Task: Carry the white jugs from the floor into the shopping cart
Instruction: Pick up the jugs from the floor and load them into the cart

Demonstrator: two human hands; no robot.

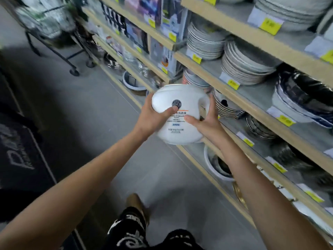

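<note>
The jug (180, 134) is clasped from both sides. The thumb of the left hand (153, 118) is pressed across the label with the fingers curled behind. The fingers of the right hand (207, 123) are wrapped at the moulded handle, thumb on the front. The jug is held in the air, tilted, before the shelves (207, 73) of plates (205, 42), well apart from the cart (45, 26) up the aisle. The plastic shell is judged stiff, smooth and rather slippery, and the load fairly heavy. The handle, with a palm under the base, is judged the surest hold.
</note>
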